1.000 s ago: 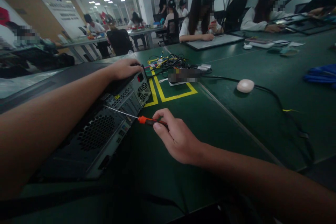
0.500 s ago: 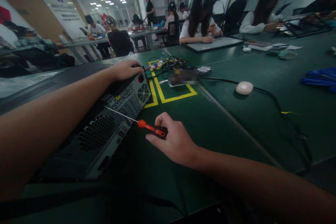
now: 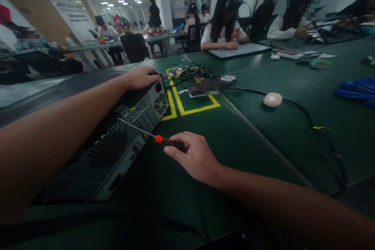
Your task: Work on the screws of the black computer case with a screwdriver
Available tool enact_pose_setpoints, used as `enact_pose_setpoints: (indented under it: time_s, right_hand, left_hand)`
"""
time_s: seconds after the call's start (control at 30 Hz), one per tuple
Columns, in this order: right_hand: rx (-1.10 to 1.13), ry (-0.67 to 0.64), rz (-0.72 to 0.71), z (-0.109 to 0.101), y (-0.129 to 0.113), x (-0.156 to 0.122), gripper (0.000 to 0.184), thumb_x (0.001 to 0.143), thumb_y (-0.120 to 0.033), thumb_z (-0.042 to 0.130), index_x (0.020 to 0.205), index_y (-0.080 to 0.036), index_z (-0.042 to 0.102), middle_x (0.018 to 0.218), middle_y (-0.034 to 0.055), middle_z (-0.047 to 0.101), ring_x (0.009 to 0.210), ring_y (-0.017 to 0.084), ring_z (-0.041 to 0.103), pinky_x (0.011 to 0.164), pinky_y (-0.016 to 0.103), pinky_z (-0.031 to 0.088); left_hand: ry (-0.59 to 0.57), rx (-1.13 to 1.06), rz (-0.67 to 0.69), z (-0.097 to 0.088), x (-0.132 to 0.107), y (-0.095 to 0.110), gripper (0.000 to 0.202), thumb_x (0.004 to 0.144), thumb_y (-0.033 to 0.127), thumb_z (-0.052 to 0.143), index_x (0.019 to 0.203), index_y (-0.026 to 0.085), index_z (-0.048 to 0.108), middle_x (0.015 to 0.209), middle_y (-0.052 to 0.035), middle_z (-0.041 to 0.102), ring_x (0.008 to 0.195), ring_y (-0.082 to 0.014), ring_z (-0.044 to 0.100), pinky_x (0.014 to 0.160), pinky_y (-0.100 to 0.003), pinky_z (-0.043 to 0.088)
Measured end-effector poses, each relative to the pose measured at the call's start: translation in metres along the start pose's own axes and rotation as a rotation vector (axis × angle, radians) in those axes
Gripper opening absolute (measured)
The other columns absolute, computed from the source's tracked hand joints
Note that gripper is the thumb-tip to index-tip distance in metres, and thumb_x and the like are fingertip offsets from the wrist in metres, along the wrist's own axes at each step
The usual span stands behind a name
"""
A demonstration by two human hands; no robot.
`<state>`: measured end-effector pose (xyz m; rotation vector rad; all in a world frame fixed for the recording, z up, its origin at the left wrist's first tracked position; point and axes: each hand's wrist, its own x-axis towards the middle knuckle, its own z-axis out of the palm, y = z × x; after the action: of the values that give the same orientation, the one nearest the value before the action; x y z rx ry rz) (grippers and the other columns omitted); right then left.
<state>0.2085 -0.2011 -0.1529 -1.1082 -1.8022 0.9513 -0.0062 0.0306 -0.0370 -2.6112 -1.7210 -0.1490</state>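
A desktop computer case (image 3: pixel 109 148) lies on its side at the left, its rear panel with honeycomb vent, ports and fan grille turned to the right. My left hand (image 3: pixel 142 78) rests on its top by the far rear corner, fingers laid out toward the edge; the forearm crosses over the case. In my right hand (image 3: pixel 199 154) is a screwdriver (image 3: pixel 159 139) with an orange and black handle, thumb and fingers closed round it. Its thin shaft points left, and the tip meets the upper edge of the rear panel. Whether it sits in a screw I cannot tell.
Beyond the case lies a tangle of cables (image 3: pixel 199 71) near yellow tape marks (image 3: pixel 199 110) on the green table. A pale computer mouse (image 3: pixel 272 100) is at the right, with a black cable behind it and blue cloth (image 3: pixel 357 90) farther out. Co-workers sit across the table.
The fingers of my right hand have shifted on the handle, which has turned, covering more of it. The screwdriver tip and my left hand stay in place.
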Motion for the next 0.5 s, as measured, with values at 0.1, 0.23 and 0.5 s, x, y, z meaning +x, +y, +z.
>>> enact_pose_setpoints:
  time_s: [0.1, 0.23, 0.5]
  right_hand:
    - [0.084, -0.026, 0.046, 0.0003, 0.0009, -0.0007, 0.026, 0.094, -0.035, 0.077, 0.115, -0.02, 0.07, 0.083, -0.0021, 0.069, 0.07, 0.013, 0.06, 0.067, 0.027, 0.042]
    - [0.124, -0.073, 0.051, 0.0008, -0.0002, -0.0025, 0.019, 0.098, -0.036, 0.072, 0.107, -0.021, 0.066, 0.081, -0.0026, 0.069, 0.068, 0.013, 0.06, 0.064, 0.026, 0.042]
    - [0.078, -0.057, 0.095, -0.0017, -0.0043, -0.0027, 0.027, 0.079, -0.025, 0.087, 0.097, -0.02, 0.067, 0.086, -0.0017, 0.07, 0.069, 0.012, 0.058, 0.065, 0.026, 0.042]
  left_hand:
    - [0.001, -0.017, -0.002, 0.0014, 0.0015, -0.0022, 0.069, 0.089, 0.062, 0.042, 0.137, 0.02, 0.07, 0.139, -0.0125, 0.069, 0.13, -0.0351, 0.061, 0.112, -0.043, 0.047]
    - [0.011, -0.035, -0.006, 0.0028, 0.0031, -0.0043, 0.069, 0.088, 0.063, 0.044, 0.137, 0.022, 0.07, 0.139, -0.012, 0.069, 0.132, -0.0358, 0.06, 0.112, -0.043, 0.046]
    - [-0.002, -0.044, -0.007, 0.0011, 0.0008, -0.0022, 0.07, 0.088, 0.063, 0.043, 0.137, 0.02, 0.07, 0.139, -0.0129, 0.068, 0.131, -0.0349, 0.061, 0.113, -0.041, 0.046]
